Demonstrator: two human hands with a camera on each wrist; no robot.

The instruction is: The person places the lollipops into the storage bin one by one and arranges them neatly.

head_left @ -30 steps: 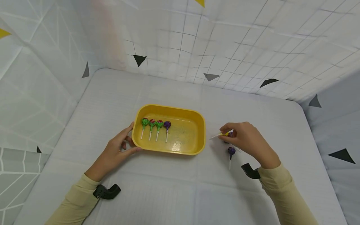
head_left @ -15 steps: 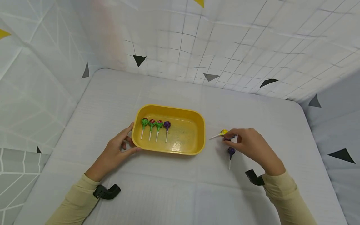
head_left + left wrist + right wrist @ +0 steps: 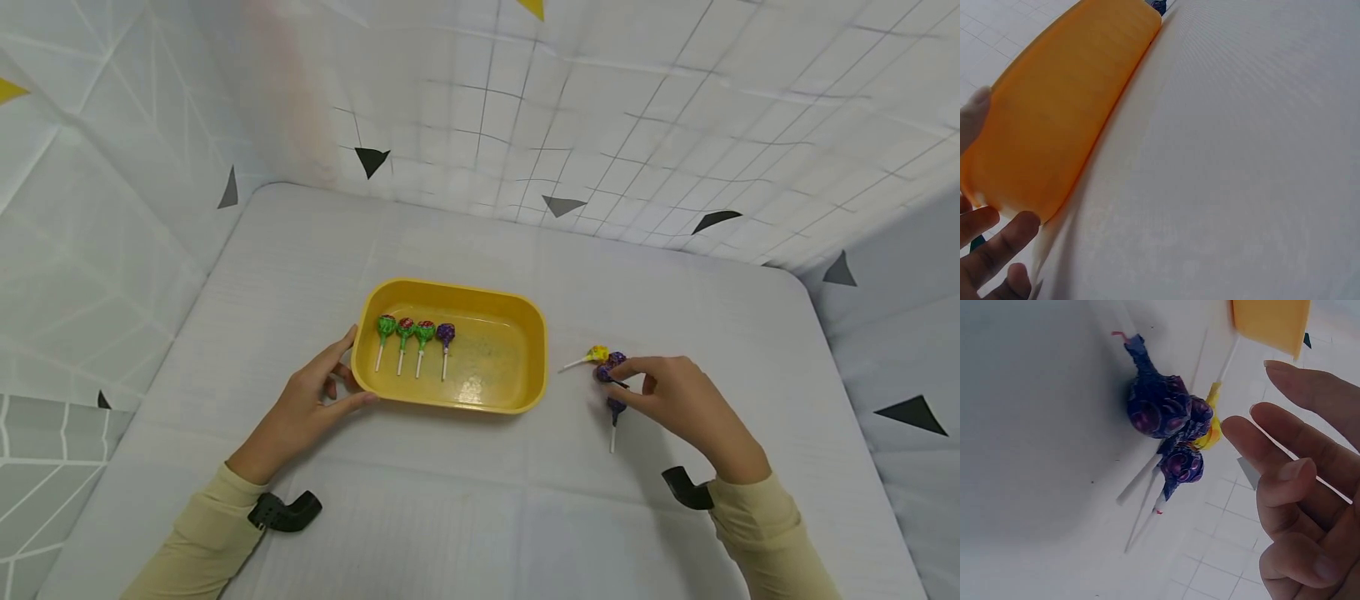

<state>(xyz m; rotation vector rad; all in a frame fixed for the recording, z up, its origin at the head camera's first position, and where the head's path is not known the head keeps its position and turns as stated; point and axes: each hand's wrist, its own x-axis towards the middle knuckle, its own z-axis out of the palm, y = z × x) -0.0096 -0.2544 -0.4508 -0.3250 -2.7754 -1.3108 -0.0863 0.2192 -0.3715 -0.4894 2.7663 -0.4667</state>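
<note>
In the head view my left hand [image 3: 311, 400] holds the left end of a yellow tray [image 3: 517, 404], thumb along the front wall and fingers at the short side. Inside the tray lie three green lollipops [image 3: 406, 327] and one purple lollipop [image 3: 446, 335] in a row. Right of the tray, my right hand [image 3: 678, 400] hovers with thumb and forefinger close by a cluster of purple lollipops [image 3: 1154, 412]. In the right wrist view its fingers [image 3: 1291, 434] are loosely bent and apart from the sweets. A yellow lollipop [image 3: 597, 353] touches the cluster, stick toward the tray.
The white table [image 3: 450, 517] has rounded far corners. White sheets [image 3: 465, 92] with grid lines and dark triangles enclose it behind and at the sides. Each wrist wears a black camera mount [image 3: 285, 511].
My right hand has let go of the yellow lollipop, which now lies beside the purple ones, and has drawn back toward me and right. The left hand and tray have not moved.
</note>
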